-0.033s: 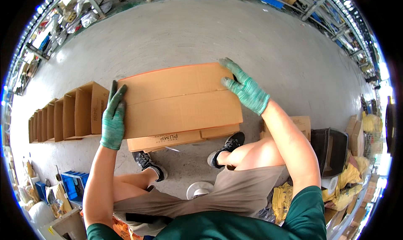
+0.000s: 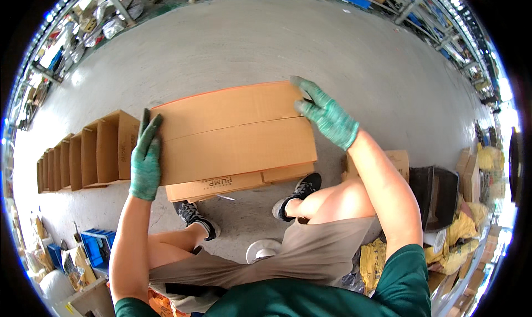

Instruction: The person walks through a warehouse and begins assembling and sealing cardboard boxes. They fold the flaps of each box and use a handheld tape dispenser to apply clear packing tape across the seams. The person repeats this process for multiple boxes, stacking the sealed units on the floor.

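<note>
One gloved left hand (image 2: 146, 163), fingers parted, and right hand (image 2: 328, 115), thumb spread, flank a cardboard carton (image 2: 235, 142) that uneven pressure could skew.

The floor (image 2: 260, 45) is bright, with glare along the curved right edge.

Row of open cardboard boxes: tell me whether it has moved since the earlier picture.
No, not visibly: the row of open cardboard boxes keeps its place beyond the blue crate; the slight shift looks like the camera's.
</note>
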A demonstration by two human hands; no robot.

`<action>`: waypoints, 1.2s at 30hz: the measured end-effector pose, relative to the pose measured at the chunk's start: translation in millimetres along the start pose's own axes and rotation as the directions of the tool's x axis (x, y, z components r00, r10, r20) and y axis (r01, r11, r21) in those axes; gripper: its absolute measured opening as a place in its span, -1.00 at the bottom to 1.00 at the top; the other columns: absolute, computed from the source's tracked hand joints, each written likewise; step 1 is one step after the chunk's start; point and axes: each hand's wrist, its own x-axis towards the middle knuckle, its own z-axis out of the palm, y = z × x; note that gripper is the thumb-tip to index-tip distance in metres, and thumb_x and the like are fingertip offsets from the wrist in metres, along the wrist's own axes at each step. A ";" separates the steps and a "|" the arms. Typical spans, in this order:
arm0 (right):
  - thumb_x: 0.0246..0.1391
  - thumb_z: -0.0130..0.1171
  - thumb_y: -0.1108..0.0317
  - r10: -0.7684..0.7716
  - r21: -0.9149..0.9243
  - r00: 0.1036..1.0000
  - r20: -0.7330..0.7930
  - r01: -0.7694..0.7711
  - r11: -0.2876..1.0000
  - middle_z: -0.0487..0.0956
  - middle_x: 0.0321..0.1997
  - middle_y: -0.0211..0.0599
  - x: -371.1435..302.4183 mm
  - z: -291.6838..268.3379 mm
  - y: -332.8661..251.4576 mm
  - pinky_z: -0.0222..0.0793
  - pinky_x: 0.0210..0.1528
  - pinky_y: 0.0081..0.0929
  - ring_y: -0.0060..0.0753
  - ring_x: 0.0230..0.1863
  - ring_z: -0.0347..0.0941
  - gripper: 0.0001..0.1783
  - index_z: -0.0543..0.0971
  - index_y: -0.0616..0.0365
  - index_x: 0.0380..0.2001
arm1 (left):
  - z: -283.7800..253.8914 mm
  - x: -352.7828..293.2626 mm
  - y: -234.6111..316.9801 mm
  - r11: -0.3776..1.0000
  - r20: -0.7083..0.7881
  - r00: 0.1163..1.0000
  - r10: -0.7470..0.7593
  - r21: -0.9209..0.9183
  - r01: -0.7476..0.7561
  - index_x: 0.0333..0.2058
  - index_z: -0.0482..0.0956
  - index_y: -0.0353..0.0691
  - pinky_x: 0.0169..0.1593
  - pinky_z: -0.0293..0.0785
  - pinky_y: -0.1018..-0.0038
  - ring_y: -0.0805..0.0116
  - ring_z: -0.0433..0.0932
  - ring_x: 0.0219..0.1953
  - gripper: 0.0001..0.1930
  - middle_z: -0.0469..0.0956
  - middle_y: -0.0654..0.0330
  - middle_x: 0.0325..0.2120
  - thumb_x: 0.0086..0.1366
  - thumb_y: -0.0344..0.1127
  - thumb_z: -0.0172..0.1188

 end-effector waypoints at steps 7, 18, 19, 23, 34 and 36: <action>0.32 0.11 0.21 0.312 -0.347 0.840 -0.444 -0.482 0.805 0.57 0.09 -0.11 -122.9 -141.4 105.9 0.44 0.12 -0.40 -0.38 0.03 0.53 -0.49 0.36 0.08 0.28 | -3.2 -3.3 3.9 0.987 -0.019 1.000 -0.016 0.158 0.019 0.29 0.35 -0.27 0.47 -0.08 0.36 0.28 0.03 0.46 -0.57 0.08 0.13 0.43 0.48 -0.39 -0.08; 0.18 0.13 0.08 0.731 -0.373 0.390 -0.560 -0.907 0.198 0.54 0.09 0.14 -342.2 -58.2 337.0 0.39 0.12 -0.03 0.18 0.09 0.50 -0.16 0.00 -0.43 0.45 | -11.8 -6.4 -4.6 0.950 0.004 1.000 0.007 0.312 -0.008 0.28 0.36 -0.26 0.45 0.02 0.39 0.29 0.12 0.43 -0.58 0.20 0.13 0.39 0.50 -0.36 -0.08; 0.18 0.13 0.09 0.753 -0.327 0.343 -0.562 -0.928 0.178 0.55 0.08 0.14 -355.2 -54.3 354.7 0.39 0.10 -0.03 0.18 0.07 0.51 -0.20 0.06 -0.46 0.43 | -7.0 -3.5 -4.3 0.945 0.010 1.000 -0.012 0.327 0.008 0.27 0.38 -0.26 0.44 0.02 0.40 0.28 0.12 0.43 -0.59 0.21 0.11 0.38 0.49 -0.40 -0.09; 0.18 0.12 0.13 0.597 -0.081 0.460 -0.657 -0.831 0.550 0.55 0.11 -0.04 -368.7 -89.6 385.8 0.38 0.13 -0.12 -0.01 0.08 0.50 -0.39 0.30 -0.26 0.31 | 9.9 2.5 2.1 0.974 -0.010 1.000 -0.011 0.224 0.013 0.22 0.46 -0.23 0.33 0.17 0.53 0.42 0.27 0.32 -0.57 0.21 0.13 0.39 0.41 -0.55 -0.06; 0.23 0.10 0.06 -0.142 0.329 0.969 -0.202 0.204 0.922 0.53 0.11 -0.17 -31.1 -64.4 -73.2 0.44 0.18 -0.32 -0.34 0.06 0.52 -0.43 0.44 0.26 0.16 | -0.8 -12.0 8.6 0.990 -0.030 1.000 -0.006 0.138 0.010 0.23 0.46 -0.20 0.39 0.12 0.44 0.32 0.20 0.38 -0.58 0.11 0.13 0.43 0.43 -0.49 -0.04; 0.21 0.12 0.03 -0.208 0.240 0.978 -0.017 0.206 0.949 0.59 -0.04 -0.23 -4.2 -31.3 -102.9 0.47 0.07 -0.39 -0.42 -0.04 0.54 -0.48 0.54 0.23 0.05 | 0.6 -13.2 6.9 0.991 -0.046 0.999 -0.006 0.133 0.012 0.23 0.46 -0.20 0.39 0.11 0.44 0.33 0.19 0.38 -0.59 0.11 0.14 0.43 0.43 -0.48 -0.03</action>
